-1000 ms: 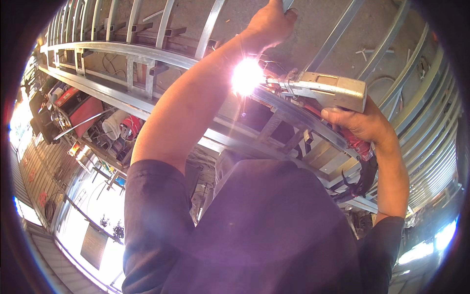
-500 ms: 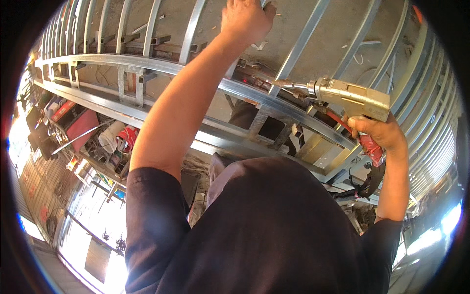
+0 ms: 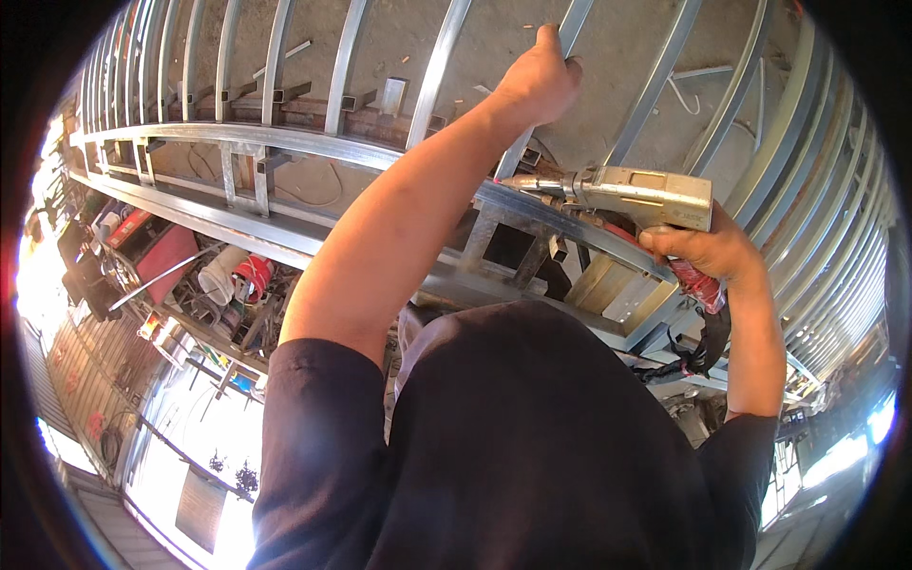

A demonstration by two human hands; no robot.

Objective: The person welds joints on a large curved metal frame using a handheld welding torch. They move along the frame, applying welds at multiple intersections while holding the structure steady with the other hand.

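My left hand (image 3: 540, 84) reaches far forward, its fingers closed round a shiny square metal bar (image 3: 574, 25) with the thumb along it. In my right hand (image 3: 714, 249) is a welding gun (image 3: 651, 195) with a gold-coloured metal body and a red-wrapped handle. Its pointed nozzle (image 3: 527, 181) aims left, at the spot where the held bar meets a long curved rail (image 3: 313, 142). A small red glow shows by the nozzle tip. My left forearm hides part of the rail.
Evenly spaced metal bars (image 3: 442, 66) run away from the rail on both sides. Short tube stubs (image 3: 558, 249) and a second rail (image 3: 204, 216) lie nearer me. To the left stand a red box (image 3: 157, 256), a white bucket (image 3: 220, 271) and clutter. A black-wrapped cable (image 3: 708, 347) hangs from the gun.
My left hand has shifted right onto the bar beside the nozzle. The gun appears a little lower and further left in view, still at the same bar's foot. The view has shifted slightly.
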